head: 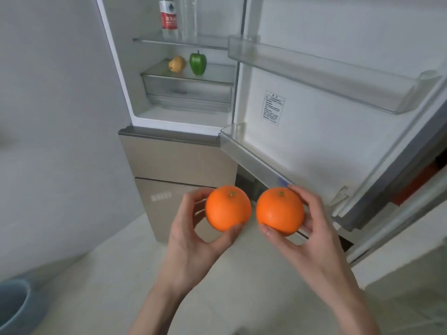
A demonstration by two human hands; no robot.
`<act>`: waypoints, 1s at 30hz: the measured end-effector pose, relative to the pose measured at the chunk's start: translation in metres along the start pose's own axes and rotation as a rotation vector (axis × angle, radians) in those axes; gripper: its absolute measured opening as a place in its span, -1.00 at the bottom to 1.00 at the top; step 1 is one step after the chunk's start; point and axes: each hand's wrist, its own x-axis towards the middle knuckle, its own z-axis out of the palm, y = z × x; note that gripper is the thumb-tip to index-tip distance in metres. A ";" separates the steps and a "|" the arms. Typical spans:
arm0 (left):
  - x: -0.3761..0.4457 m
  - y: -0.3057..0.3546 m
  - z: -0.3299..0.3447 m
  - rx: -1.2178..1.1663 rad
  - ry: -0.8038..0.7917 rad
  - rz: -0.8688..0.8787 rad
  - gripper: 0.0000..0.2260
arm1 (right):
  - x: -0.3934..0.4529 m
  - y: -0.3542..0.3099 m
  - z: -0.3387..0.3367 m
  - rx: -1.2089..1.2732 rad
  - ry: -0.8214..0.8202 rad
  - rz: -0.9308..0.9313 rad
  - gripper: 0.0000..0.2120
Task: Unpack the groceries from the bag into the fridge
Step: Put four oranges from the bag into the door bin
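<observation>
While both hands stay loaded, biggest risk = a drop: left hand (pixel 191 238) pinching left orange (pixel 227 208) w/ thumb under and fingertips behind, right hand (pixel 312 235) clamped same way on right orange (pixel 279 211). Round, smooth, waxy-looking skins, so likely to roll out of a loose fingertip hold, esp. if one hand has to reach or steady sth. Oranges held side by side, near but not touching, in front of the fridge (pixel 179 165) below its open upper compartment; bag not in view.

Second risk: rolling once set down. Glass shelf (pixel 212 73) over the clear plastic drawer (pixel 188 93) looks flat and slick, no obvious lip at front; pear (pixel 177 64) and green pepper (pixel 198 64) already there, so a nudge could knock them. Clear door bins (pixel 321 73) probably safer, walled. Open door (pixel 338 141) close to right hand, could get bumped on the way up.

Bottle w/ red label (pixel 168 18) upright on upper shelf, tall and narrow, prob. tippy if clipped. Matte beige lower fridge fronts, pale smooth floor (pixel 108 286): fruit dropped there would roll off.
</observation>
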 end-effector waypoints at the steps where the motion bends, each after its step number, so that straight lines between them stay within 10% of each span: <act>1: 0.004 -0.002 -0.004 -0.013 0.022 -0.008 -0.42 | 0.005 -0.001 0.006 0.011 -0.014 -0.014 -0.23; 30: 0.260 -0.075 -0.018 0.035 0.055 0.036 -0.42 | 0.255 0.026 0.093 0.096 0.119 -0.065 -0.26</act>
